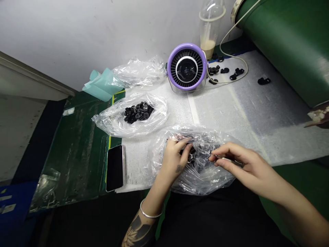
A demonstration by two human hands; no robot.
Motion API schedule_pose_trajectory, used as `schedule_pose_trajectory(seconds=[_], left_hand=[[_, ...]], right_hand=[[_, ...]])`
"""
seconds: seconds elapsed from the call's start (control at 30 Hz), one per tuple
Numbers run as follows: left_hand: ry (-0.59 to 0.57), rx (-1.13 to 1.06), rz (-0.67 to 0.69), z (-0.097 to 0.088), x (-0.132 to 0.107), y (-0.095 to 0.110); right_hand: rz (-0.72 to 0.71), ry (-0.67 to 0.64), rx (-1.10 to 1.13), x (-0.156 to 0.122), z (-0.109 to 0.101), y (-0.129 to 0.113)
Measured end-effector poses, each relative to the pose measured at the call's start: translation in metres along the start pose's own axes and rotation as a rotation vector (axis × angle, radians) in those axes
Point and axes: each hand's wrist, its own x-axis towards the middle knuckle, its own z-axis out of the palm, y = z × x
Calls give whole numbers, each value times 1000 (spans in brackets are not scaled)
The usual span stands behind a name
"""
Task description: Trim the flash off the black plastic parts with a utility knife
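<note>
A clear plastic bag (205,183) lies spread in front of me, with small black parts (191,156) inside its mouth. My left hand (176,154) reaches into the bag, its thumb and index finger curled close together over the black parts. What these fingers grip is hidden. To the right, my right hand (239,163) is closed in a pinch around a thin metal tool (226,158), its tip pointing left over the bag. The exact kind of tool is not clear.
Behind is a second clear bag (110,123) of black parts (138,112). A purple-rimmed fan (187,67), a plastic cup (208,41) and loose black pieces (236,73) stand farther back. A phone (114,168) lies left; a green roller (288,44) is at right.
</note>
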Motion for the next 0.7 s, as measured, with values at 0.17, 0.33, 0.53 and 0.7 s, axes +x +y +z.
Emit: schedule_pose_trajectory(seconds=[0.17,0.33,0.53,0.7], left_hand=[[-48,-340,-17,-19,-13,21],[-18,-934,-95,-30,-29,45],[160,-744,190,-31,-39,53],[268,-398,495,-28,-38,49]], right_hand=[[31,1,41,-1,4,3],[-97,6,64,-1,14,-4],[-265,35,67,1,25,-19],[-568,201,-76,4,28,-25]])
